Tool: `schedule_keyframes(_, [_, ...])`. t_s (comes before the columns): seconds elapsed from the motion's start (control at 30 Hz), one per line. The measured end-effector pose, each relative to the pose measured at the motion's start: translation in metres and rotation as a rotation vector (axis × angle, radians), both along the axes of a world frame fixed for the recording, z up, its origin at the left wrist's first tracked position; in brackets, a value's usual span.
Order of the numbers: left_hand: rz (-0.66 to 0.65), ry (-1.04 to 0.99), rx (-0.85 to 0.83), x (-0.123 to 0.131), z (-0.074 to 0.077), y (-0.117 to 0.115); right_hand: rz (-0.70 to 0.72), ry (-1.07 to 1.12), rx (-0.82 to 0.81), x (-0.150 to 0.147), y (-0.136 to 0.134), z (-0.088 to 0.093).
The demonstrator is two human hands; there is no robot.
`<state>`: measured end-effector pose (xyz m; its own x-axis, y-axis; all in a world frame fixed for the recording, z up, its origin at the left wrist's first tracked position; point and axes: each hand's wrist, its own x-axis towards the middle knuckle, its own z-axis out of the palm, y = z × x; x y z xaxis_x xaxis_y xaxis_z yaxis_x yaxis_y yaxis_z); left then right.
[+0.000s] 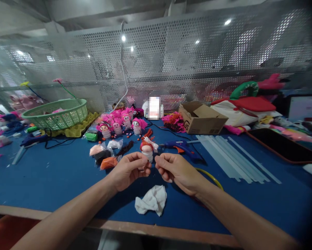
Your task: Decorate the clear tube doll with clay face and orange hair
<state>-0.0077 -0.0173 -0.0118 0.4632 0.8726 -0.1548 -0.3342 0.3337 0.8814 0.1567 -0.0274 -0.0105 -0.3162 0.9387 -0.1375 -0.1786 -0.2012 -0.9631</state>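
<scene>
My left hand (128,170) is closed around the base of a small white doll with orange-red hair (147,148), held just above the blue table (54,177). My right hand (175,170) is beside it with fingers curled in a pinch at the doll's right side; what it pinches is too small to see. A crumpled white tissue (151,203) lies on the table below both hands. A blue glue gun (180,146) rests just behind my right hand.
Several finished pink-haired dolls (119,123) stand behind small bags of clay (105,154). A green basket (57,113) sits back left, a cardboard box (201,119) back right, clear glue sticks (231,154) to the right, and a perforated metal screen (171,59) closes the back.
</scene>
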Motion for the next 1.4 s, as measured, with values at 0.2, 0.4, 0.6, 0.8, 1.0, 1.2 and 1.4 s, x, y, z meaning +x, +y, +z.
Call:
schedule_keyframes(0.2, [-0.007,-0.013,0.014,-0.0009,0.0001,0.0011,0.017,0.010,0.026,0.0007,0.0014,-0.0026])
schedule_keyframes(0.4, [0.058,0.003,0.019,-0.0026,-0.0010,0.0022,0.000,0.071,0.016,0.0010,0.0023,-0.0014])
schedule_keyframes(0.6, [0.094,-0.010,0.046,-0.0018,-0.0024,0.0027,0.011,0.099,-0.008,0.0021,0.0028,-0.0019])
schedule_keyframes(0.8, [0.116,-0.002,0.023,-0.0021,-0.0016,0.0030,0.028,0.048,0.022,0.0010,0.0033,-0.0002])
schedule_keyframes(1.0, [0.100,0.045,0.062,-0.0019,-0.0031,0.0031,-0.001,-0.014,0.030,0.0013,0.0029,0.0025])
schedule_keyframes(1.2, [0.105,0.122,0.123,-0.0003,-0.0031,0.0024,0.013,-0.028,0.034,0.0002,0.0029,0.0020])
schedule_keyframes(1.4, [0.098,0.172,0.144,-0.0021,-0.0052,0.0024,0.020,-0.025,0.009,0.0018,0.0032,0.0006])
